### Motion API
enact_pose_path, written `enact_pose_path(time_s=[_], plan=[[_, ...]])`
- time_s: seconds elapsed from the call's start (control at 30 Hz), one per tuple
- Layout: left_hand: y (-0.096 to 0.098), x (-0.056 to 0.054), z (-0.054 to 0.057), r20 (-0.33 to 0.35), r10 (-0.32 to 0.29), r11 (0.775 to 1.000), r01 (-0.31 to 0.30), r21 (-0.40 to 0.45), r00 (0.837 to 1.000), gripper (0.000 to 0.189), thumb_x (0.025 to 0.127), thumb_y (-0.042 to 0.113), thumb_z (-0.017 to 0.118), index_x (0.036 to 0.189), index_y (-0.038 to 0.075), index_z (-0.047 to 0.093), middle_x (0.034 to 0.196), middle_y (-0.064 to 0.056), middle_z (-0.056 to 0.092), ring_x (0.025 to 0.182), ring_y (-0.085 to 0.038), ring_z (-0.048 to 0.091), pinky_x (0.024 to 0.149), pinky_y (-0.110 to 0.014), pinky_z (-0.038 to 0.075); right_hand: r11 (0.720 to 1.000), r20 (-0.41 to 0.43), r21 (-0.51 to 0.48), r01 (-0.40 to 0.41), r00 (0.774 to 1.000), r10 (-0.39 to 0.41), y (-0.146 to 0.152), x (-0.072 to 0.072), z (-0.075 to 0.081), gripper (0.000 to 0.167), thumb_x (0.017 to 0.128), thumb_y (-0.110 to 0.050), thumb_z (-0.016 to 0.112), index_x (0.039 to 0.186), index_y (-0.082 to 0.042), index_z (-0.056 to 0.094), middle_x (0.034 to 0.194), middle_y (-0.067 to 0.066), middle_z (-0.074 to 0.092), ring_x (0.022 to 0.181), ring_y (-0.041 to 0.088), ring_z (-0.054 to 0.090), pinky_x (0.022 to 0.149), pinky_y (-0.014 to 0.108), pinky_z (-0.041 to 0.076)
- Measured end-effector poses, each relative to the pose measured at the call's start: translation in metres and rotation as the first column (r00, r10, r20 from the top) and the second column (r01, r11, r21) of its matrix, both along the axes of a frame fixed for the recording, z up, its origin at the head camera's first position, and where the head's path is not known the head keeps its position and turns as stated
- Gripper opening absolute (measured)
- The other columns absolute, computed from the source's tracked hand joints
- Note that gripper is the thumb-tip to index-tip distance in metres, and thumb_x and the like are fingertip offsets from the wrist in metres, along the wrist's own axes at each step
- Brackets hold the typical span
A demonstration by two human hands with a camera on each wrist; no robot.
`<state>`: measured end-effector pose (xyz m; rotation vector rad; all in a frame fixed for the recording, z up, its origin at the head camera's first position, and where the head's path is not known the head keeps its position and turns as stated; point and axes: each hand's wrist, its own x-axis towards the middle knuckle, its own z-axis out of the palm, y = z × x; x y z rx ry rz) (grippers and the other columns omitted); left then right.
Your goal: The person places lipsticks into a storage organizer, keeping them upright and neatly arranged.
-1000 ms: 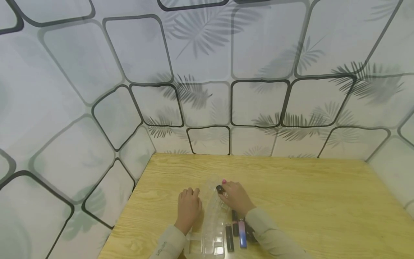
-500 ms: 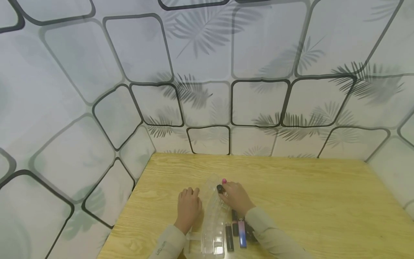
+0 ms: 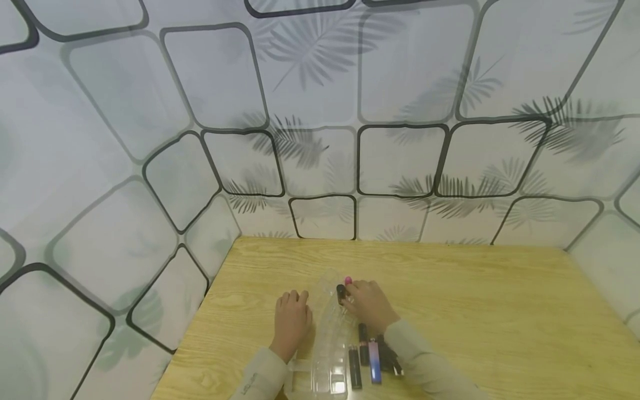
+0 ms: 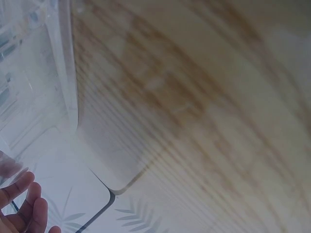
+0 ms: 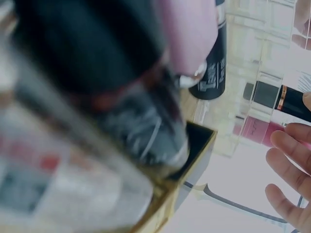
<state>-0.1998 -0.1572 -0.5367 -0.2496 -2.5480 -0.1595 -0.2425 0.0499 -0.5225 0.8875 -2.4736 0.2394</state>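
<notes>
A clear plastic organizer (image 3: 327, 344) with small compartments stands on the table between both hands. My right hand (image 3: 372, 304) is at its far end, where it pinches a black lipstick tube (image 3: 341, 293). In the right wrist view this black lipstick tube (image 5: 293, 102) has a gold band, and its end sits in a clear compartment. Beside it a pink lipstick tube (image 5: 260, 130) also stands in the organizer, close to the fingertips (image 5: 282, 138). On the organizer's left side my left hand (image 3: 291, 325) rests with loosely bent fingers (image 4: 36, 213), holding nothing.
Right of the organizer lie a black tube (image 3: 355, 366), a blue-purple tube (image 3: 374, 361), another dark tube (image 3: 363, 344) and dark items partly under the right forearm. A gold-edged dark box (image 5: 199, 145) shows in the right wrist view. Patterned fabric (image 3: 320, 139) hangs behind the table.
The right hand has shifted slightly right, and the black lipstick tube it pinches has tipped from leaning to more upright. The left hand has stayed in place.
</notes>
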Motion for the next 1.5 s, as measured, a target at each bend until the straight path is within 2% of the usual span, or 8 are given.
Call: enact_pose_path(time_s=[0.17,0.4,0.6,0.7,0.93,1.13,1.33,1.5], plan=[[0.000,0.000,0.000,0.011,0.005,1.000,-0.005,-0.005,1.000,0.021,0.072,0.011,0.068,0.092,0.009,0.061,0.074,-0.004,0.054,0.068,-0.017,0.046,0.065,-0.032,0.042,0.999,-0.070,0.042,-0.022,0.997,0.025,0.008,0.002,0.001,0.023,0.080,-0.035,0.068,0.086,-0.013,0.063,0.077,-0.001,0.064,0.069,0.013,0.059,0.065,0.029,0.048],[0.001,0.001,0.002,0.031,0.011,1.000,-0.010,-0.008,0.999,0.020,0.074,0.012,0.067,0.093,0.008,0.061,0.075,-0.005,0.054,0.069,-0.018,0.047,0.066,-0.033,0.042,0.992,-0.054,0.106,-0.065,0.996,0.071,0.021,0.002,-0.001,0.021,0.083,-0.033,0.065,0.091,-0.015,0.064,0.077,-0.002,0.062,0.072,0.013,0.056,0.070,0.030,0.046],[0.000,0.001,0.002,0.037,0.016,1.000,-0.016,-0.010,0.999,0.020,0.074,0.012,0.066,0.093,0.009,0.061,0.075,-0.005,0.055,0.069,-0.018,0.048,0.066,-0.033,0.042,0.978,-0.085,0.166,-0.125,0.986,0.140,0.034,0.004,0.001,0.022,0.080,-0.033,0.068,0.090,-0.014,0.064,0.079,-0.001,0.063,0.072,0.014,0.056,0.070,0.030,0.046],[0.000,0.001,0.001,0.029,0.015,1.000,-0.015,-0.005,0.999,0.020,0.074,0.012,0.066,0.093,0.008,0.061,0.075,-0.005,0.055,0.069,-0.019,0.048,0.066,-0.034,0.042,0.971,-0.090,0.203,-0.129,0.985,0.149,0.042,0.004,-0.001,0.024,0.080,-0.035,0.068,0.090,-0.013,0.064,0.082,0.000,0.064,0.075,0.015,0.058,0.072,0.032,0.047],[0.000,0.000,0.000,0.016,0.008,1.000,-0.008,-0.003,1.000,0.020,0.073,0.012,0.066,0.093,0.009,0.061,0.075,-0.004,0.054,0.068,-0.017,0.046,0.065,-0.032,0.041,0.960,-0.071,0.258,-0.109,0.989,0.131,0.061,0.004,-0.010,0.025,0.079,-0.037,0.067,0.089,-0.014,0.063,0.082,0.001,0.063,0.075,0.015,0.058,0.071,0.033,0.048],[-0.001,0.000,0.000,0.005,0.009,1.000,-0.009,-0.013,1.000,0.020,0.073,0.012,0.067,0.092,0.009,0.062,0.074,-0.004,0.054,0.067,-0.017,0.046,0.064,-0.032,0.041,0.953,-0.055,0.279,-0.119,0.989,0.139,0.075,0.009,-0.013,0.023,0.080,-0.038,0.066,0.085,-0.016,0.062,0.079,-0.002,0.062,0.072,0.013,0.056,0.069,0.032,0.047],[0.000,0.000,-0.002,-0.005,0.010,1.000,-0.011,-0.020,1.000,0.020,0.073,0.013,0.067,0.092,0.009,0.062,0.075,-0.004,0.055,0.068,-0.017,0.047,0.065,-0.032,0.042,0.921,-0.043,0.364,-0.138,0.985,0.165,0.088,0.013,-0.016,0.023,0.080,-0.039,0.065,0.085,-0.017,0.061,0.077,-0.004,0.060,0.071,0.011,0.055,0.068,0.030,0.048],[0.000,0.000,-0.002,0.008,0.016,1.000,-0.016,-0.022,1.000,0.021,0.073,0.013,0.067,0.093,0.009,0.062,0.076,-0.005,0.056,0.069,-0.018,0.048,0.066,-0.033,0.042,0.925,0.000,0.348,-0.150,0.987,0.160,0.092,0.014,-0.019,0.022,0.080,-0.039,0.064,0.086,-0.018,0.062,0.076,-0.005,0.059,0.069,0.010,0.054,0.067,0.030,0.047]])
